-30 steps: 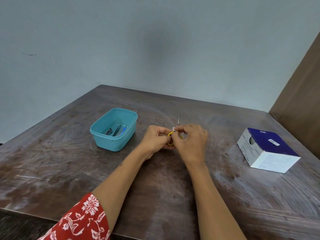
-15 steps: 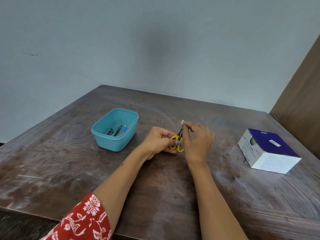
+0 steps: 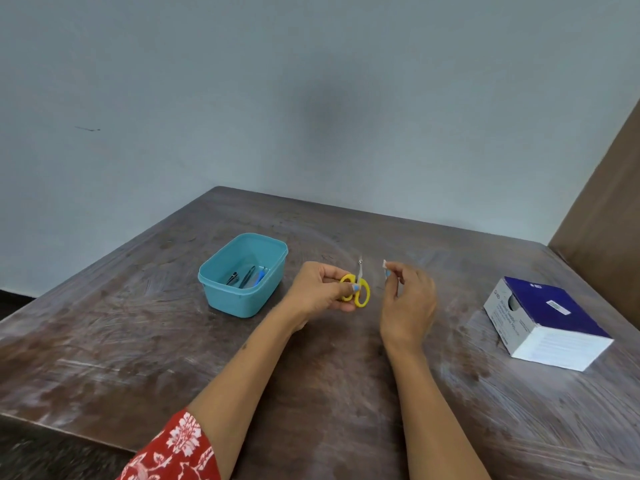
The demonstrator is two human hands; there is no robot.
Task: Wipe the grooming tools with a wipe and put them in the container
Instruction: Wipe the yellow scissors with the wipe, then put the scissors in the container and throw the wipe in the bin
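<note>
The left hand (image 3: 322,289) is gripping the yellow scissors (image 3: 356,289) by the handles while the right hand (image 3: 410,299) is pinching a small white wipe (image 3: 384,264) just beside them.

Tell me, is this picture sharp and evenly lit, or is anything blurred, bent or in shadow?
Head view: soft, even light, with one dim smudge of shadow on the wall; the table shows pale sheen streaks; wide-angle lens splays its edges; the scissors and wipe are small and slightly soft.
</note>
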